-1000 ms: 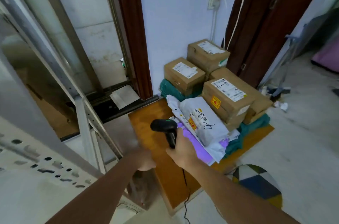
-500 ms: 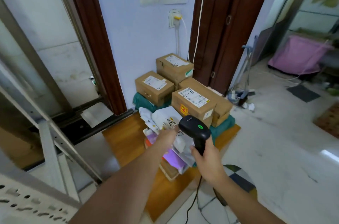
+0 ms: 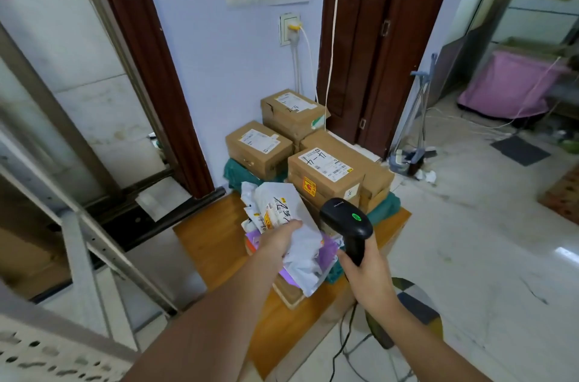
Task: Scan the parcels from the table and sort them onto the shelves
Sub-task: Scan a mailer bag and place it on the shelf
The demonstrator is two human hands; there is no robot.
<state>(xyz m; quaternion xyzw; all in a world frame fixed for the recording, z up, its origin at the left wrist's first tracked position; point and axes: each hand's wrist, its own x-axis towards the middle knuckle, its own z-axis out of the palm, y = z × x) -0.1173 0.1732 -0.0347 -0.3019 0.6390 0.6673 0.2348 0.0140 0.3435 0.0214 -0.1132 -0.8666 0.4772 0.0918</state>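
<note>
A low wooden table (image 3: 213, 240) carries a heap of parcels. My left hand (image 3: 280, 240) grips a white plastic mailer (image 3: 283, 207) with black handwriting, on top of the soft bags at the front of the heap. A purple bag (image 3: 326, 253) lies under it. My right hand (image 3: 365, 269) holds a black barcode scanner (image 3: 346, 222) upright by its handle, its green light on, just right of the mailer. Behind stand several brown cardboard boxes (image 3: 326, 175) with white labels. The grey metal shelf frame (image 3: 91, 243) is at the left.
Green bags (image 3: 383, 207) lie under the boxes. A patterned stool (image 3: 416, 303) stands below my right arm, with the scanner's cable (image 3: 340, 347) hanging beside it. A dustpan and broom (image 3: 410, 153) lean by the brown door. A pink covered object (image 3: 510, 87) sits far right.
The view swung right. My left hand reached forward from near the table's edge and took hold of the white mailer. The scanner moved to the right of the pile.
</note>
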